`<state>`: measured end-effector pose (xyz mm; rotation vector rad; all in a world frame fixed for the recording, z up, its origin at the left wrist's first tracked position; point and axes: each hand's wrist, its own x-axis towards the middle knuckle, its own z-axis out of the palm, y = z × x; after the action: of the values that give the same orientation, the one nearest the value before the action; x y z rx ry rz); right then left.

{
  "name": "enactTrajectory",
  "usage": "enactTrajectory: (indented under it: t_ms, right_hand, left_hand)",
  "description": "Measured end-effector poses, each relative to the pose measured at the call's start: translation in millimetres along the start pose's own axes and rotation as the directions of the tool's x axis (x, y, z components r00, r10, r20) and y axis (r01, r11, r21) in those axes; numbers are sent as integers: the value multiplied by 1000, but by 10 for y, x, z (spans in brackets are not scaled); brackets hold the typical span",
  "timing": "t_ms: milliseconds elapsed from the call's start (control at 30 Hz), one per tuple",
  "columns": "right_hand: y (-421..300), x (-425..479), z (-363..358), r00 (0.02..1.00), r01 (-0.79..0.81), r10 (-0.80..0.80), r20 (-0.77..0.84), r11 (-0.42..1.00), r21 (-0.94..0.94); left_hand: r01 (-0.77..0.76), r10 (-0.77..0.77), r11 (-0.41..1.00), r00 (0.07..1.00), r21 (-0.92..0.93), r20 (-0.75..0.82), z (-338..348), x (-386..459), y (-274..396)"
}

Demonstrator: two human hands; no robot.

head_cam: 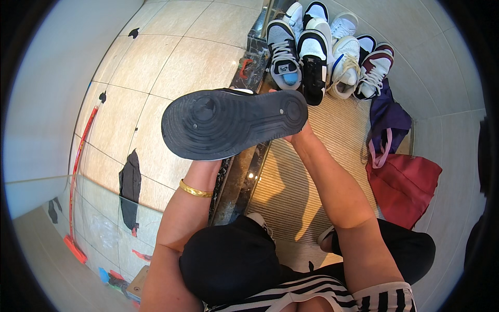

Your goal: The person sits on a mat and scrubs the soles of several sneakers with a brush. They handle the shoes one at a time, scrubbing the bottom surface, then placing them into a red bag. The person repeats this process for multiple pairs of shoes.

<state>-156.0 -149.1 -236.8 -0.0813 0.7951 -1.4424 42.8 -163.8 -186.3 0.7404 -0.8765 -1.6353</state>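
A shoe (230, 124) is held up in front of me, its dark grey, ridged rubber sole facing me. Two small pale spots mark the sole, and a bit of black and white upper shows past its far edge. My right hand (299, 132) wraps the heel end from behind, with only part of it visible. My left forearm (183, 218), wearing a gold bangle (195, 190), runs up behind the toe end, where the sole hides the left hand. Beyond the heel stands a group of sneakers (314, 58), several of them black and white.
A ribbed mat (312, 163) lies below, bordered by a dark stone threshold (234, 191). At right are a red bag (403, 187) and a purple bag (390, 113). Tiled floor (195, 58) at left holds black scraps (130, 179) and a red-handled broom (80, 152) behind glass.
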Motion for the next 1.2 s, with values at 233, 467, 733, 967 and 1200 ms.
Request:
enactTrajectory:
  t_ms: [233, 467, 733, 967, 1200]
  right_hand:
    - [-31, -41, -42, 996, 32, -27, 88, 998, -56]
    - [-37, -102, 59, 996, 70, -59, 68, 983, -167]
    - [2, -90, 9, 985, 99, -70, 158, 978, -182]
    - [-26, -57, -167, 968, 224, -160, 195, 901, -372]
    - [-79, -376, 408, 1000, 5, -10, 21, 976, 218]
  left_hand:
    - [105, -94, 993, 983, -61, 160, 66, 34, 42]
    - [105, -93, 991, 986, -80, 140, 50, 86, 8]
    - [128, -118, 991, 977, -46, 177, 37, 95, 59]
    - [140, -60, 956, 953, -259, 297, 28, 105, 40]
    - [134, -76, 799, 990, -586, 122, -187, 193, 28]
